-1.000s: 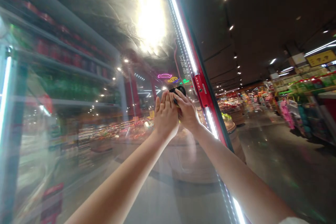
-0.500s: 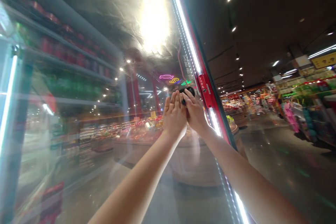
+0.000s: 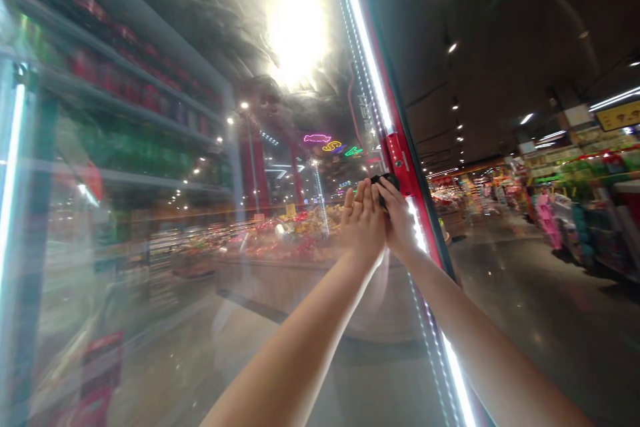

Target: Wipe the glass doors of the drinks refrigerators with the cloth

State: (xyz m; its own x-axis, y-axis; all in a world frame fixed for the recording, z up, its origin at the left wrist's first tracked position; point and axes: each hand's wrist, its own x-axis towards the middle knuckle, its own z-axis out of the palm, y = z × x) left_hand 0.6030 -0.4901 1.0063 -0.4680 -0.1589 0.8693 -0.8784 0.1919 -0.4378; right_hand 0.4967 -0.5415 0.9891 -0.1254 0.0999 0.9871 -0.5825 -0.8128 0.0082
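My left hand (image 3: 364, 223) lies nearly flat, fingers pointing up and side by side, against a large glass panel (image 3: 280, 293). Right beside it, my right hand (image 3: 398, 217) has its fingers bent over a dark object (image 3: 389, 181), which is mostly hidden and sits at the glass. The two hands touch along their inner edges. Just to their right runs the red door frame (image 3: 404, 163) with a bright light strip (image 3: 367, 33) inside it.
Blurred shelves (image 3: 125, 90) with red and green goods stand at the left. A yellow sign (image 3: 619, 118) hangs over colourful shop racks (image 3: 590, 193) at the right. Shop floor (image 3: 520, 307) stretches below them.
Both hands and the dark object have moved right, closer to the red frame. The light strip and the frame have also shifted slightly right in the view.
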